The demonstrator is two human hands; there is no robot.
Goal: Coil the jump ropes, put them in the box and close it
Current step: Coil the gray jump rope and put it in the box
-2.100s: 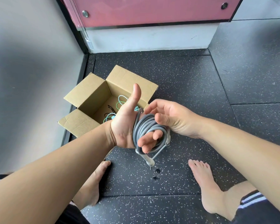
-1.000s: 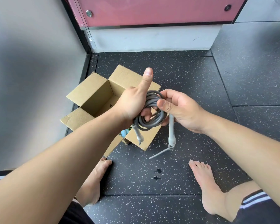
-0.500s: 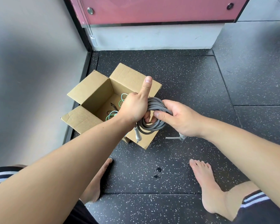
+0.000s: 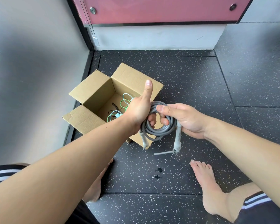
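A grey jump rope [image 4: 158, 130], wound into a round coil, hangs between both hands above the box's near right corner. My left hand [image 4: 138, 109] grips the coil's left side with the thumb pointing up. My right hand [image 4: 184, 120] grips the right side, fingers curled through the loop. Two pale grey handles hang below the coil, one on the left [image 4: 144, 141] and one on the right [image 4: 177, 141]. An open cardboard box [image 4: 94, 92] stands on the floor. Inside lie a green jump rope [image 4: 124, 103] and a thin black rope [image 4: 114, 106].
The box sits in a corner, close to a grey wall [image 4: 31, 78] on the left and a white plinth under a pink panel [image 4: 160, 8] at the back. My bare feet [image 4: 207, 183] stand on the speckled black floor mat [image 4: 192, 81], which stretches to the right.
The coil, first wound round my left palm, has come off into a loose ring held by both hands. It dropped slightly, and the right handle now hangs straight down.
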